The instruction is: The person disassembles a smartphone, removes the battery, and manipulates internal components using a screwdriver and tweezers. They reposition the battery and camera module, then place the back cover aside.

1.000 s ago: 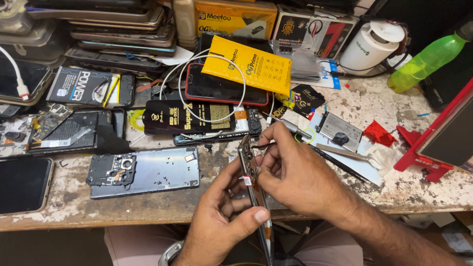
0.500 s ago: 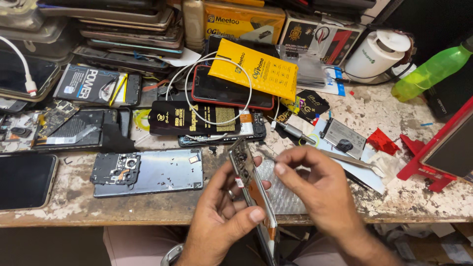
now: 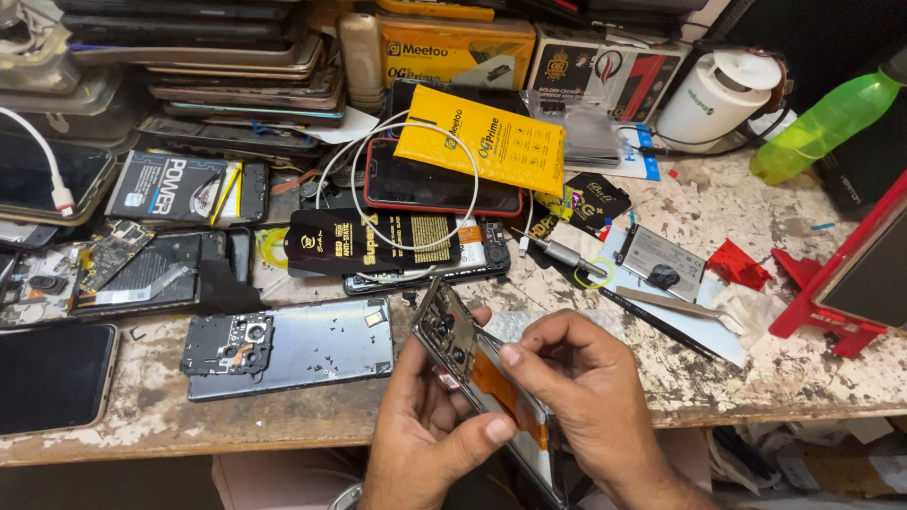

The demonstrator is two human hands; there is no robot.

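An opened phone body (image 3: 458,345), back cover off, is held edge-up in front of the bench, showing its dark circuit board and an orange strip lower down. My left hand (image 3: 425,425) grips it from underneath, thumb pressed on its near side. My right hand (image 3: 581,392) rests on the phone's right side, its fingertips touching the orange strip area. On the bench just left of my hands lies the detached blue-grey back cover (image 3: 293,347) with its camera module.
The worn bench (image 3: 775,378) is crowded: stacked phones (image 3: 227,66) at the back left, a yellow packet (image 3: 482,140), a white cable (image 3: 416,179), a screwdriver (image 3: 562,253), tweezers (image 3: 675,304), a phone battery (image 3: 663,260), a green bottle (image 3: 827,123), a red stand (image 3: 846,293), a dark phone (image 3: 52,376).
The phone has tilted so its open inside faces up more. My right hand came down from the top edge onto the phone's middle, fingers curled over it.
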